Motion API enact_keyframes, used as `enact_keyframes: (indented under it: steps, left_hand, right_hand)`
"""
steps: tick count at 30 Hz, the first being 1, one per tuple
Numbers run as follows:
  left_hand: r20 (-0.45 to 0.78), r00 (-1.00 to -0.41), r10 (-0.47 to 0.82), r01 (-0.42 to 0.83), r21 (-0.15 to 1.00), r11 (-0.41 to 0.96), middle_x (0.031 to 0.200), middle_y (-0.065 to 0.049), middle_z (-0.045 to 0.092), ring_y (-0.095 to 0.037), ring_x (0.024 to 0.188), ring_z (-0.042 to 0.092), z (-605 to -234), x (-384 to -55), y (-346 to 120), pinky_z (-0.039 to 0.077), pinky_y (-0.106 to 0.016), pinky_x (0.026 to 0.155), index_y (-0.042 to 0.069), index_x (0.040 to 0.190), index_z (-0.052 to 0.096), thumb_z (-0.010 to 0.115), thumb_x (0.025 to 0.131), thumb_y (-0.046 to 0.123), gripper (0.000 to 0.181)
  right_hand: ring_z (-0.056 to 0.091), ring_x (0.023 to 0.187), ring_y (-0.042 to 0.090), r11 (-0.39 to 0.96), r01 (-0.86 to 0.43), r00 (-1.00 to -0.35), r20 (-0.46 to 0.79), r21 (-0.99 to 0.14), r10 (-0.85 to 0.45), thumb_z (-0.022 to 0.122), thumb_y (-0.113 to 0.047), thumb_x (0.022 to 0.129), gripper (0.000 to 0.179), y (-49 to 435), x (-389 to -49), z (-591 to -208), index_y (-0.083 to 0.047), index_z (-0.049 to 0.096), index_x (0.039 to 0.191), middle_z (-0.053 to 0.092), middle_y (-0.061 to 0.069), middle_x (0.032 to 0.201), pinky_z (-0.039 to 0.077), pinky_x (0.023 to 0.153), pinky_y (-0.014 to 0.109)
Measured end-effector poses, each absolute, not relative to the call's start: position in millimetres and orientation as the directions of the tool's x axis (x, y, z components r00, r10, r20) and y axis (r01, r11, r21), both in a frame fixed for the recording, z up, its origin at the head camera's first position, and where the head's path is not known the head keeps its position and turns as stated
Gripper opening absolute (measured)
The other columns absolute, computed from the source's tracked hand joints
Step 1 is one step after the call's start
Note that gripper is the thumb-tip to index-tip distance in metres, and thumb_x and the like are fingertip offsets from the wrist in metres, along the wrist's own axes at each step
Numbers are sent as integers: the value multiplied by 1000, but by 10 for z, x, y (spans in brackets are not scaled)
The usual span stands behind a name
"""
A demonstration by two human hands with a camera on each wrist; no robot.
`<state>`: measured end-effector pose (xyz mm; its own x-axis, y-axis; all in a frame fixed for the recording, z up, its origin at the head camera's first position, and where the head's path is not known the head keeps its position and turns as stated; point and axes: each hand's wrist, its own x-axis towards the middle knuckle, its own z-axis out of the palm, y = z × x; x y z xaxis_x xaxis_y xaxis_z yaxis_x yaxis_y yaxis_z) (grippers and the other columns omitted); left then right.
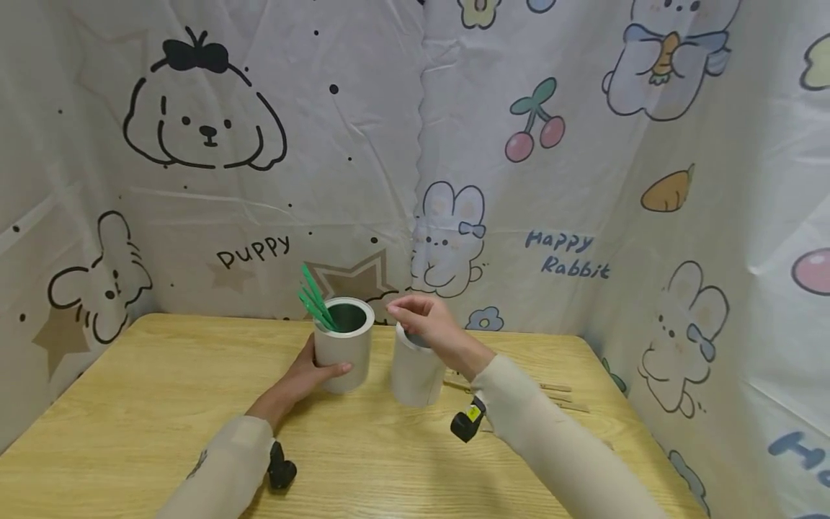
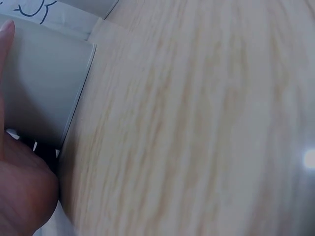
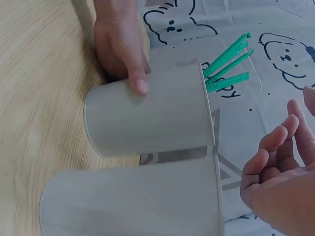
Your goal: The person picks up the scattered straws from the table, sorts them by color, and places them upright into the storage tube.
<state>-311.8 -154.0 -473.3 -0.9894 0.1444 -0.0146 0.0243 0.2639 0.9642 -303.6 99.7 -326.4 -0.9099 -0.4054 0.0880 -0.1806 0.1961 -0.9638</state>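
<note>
My left hand (image 1: 302, 373) grips a white cylindrical container (image 1: 344, 360) on its left side, the thumb lying across the front. Several slim green sticks (image 1: 314, 301) lean out over that container's left rim; their lower ends are hidden inside. A second white container (image 1: 415, 375) stands upright just to the right. Above its mouth hovers my right hand (image 1: 431, 324), partly covering the opening. In the right wrist view, the right hand's fingers (image 3: 278, 140) are loosely bent with nothing visible between them. The left wrist view shows the gripped container's wall (image 2: 44, 78) and its base edge at the wood.
Several thin brown sticks (image 1: 564, 398) lie on the wooden table (image 1: 363, 461) right of the containers, partly behind the right forearm. A printed cloth (image 1: 363, 180) hangs along the table's back and sides. Black wrist cameras (image 1: 281, 468) are strapped to both sleeves.
</note>
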Motion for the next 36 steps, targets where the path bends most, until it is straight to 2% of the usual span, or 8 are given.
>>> enact_keyframes:
  steps: [3, 6, 11, 16, 23, 29, 33, 36]
  left_hand:
    - [-24, -990, 139, 14, 964, 267, 163, -24, 27, -43, 150, 30, -4745, -3106, -1548, 25, -59, 123, 9, 162, 6, 76, 89, 34, 104]
    - [-29, -989, 143, 13, 958, 285, 162, -24, 27, -43, 150, 30, -4747, -3091, -1546, 27, -60, 123, 8, 161, 7, 76, 89, 35, 104]
    - [-23, -989, 149, 24, 952, 305, 161, -25, 29, -44, 148, 33, -4717, -3068, -1524, 28, -61, 121, 7, 161, 8, 76, 89, 36, 103]
    - [-3, -988, 157, 46, 950, 310, 161, -28, 28, -46, 148, 33, -4658, -3051, -1507, 29, -61, 121, 4, 161, 6, 76, 89, 34, 105]
    - [15, -988, 155, 65, 944, 322, 163, -28, 24, -47, 149, 30, -4613, -3044, -1495, 28, -61, 121, 5, 161, -3, 77, 89, 32, 112]
    - [49, -983, 177, 103, 944, 312, 165, -29, 15, -49, 149, 28, -4596, -3007, -1528, 29, -64, 120, 7, 161, -13, 78, 88, 30, 119]
    - [41, -983, 179, 100, 938, 331, 163, -31, 20, -51, 147, 31, -4597, -2963, -1561, 32, -64, 117, 7, 161, -12, 77, 89, 32, 117]
    - [52, -982, 183, 114, 930, 348, 162, -31, 22, -51, 147, 30, -4599, -2920, -1581, 31, -66, 118, 5, 161, -8, 75, 90, 32, 112]
  right_hand:
    - [62, 109, 21, 222, -187, -907, 81, -957, -414, 61, -17, 102, 24, 1083, -2994, -3282, -1, 68, 118, 70, -9, 104, 51, 100, 35]
    - [62, 118, 24, 246, -188, -908, 73, -951, -412, 61, -19, 102, 26, 1178, -2950, -3300, -1, 68, 118, 71, 6, 117, 50, 107, 39]
    - [63, 104, 20, 294, -229, -900, 88, -928, -426, 63, -20, 101, 31, 1338, -2881, -3333, 4, 67, 120, 69, 20, 123, 51, 93, 32]
    - [59, 89, 12, 299, -289, -880, 129, -909, -456, 65, -16, 100, 31, 1494, -2824, -3381, 10, 66, 116, 70, 19, 111, 50, 81, 27]
    - [55, 83, 12, 327, -321, -877, 149, -889, -457, 65, -15, 99, 29, 1699, -2762, -3408, 9, 67, 117, 68, -1, 100, 48, 77, 24]
    - [58, 80, 9, 334, -348, -870, 170, -876, -462, 64, -14, 99, 29, 1827, -2742, -3427, 10, 68, 115, 71, 4, 103, 51, 78, 23]
    - [57, 79, 6, 351, -348, -875, 166, -869, -456, 65, -15, 99, 28, 1875, -2720, -3448, 8, 69, 114, 70, 6, 103, 50, 77, 23]
    - [58, 80, 7, 350, -346, -874, 164, -871, -457, 65, -14, 99, 26, 1904, -2699, -3481, 6, 70, 114, 70, 17, 109, 49, 75, 21]
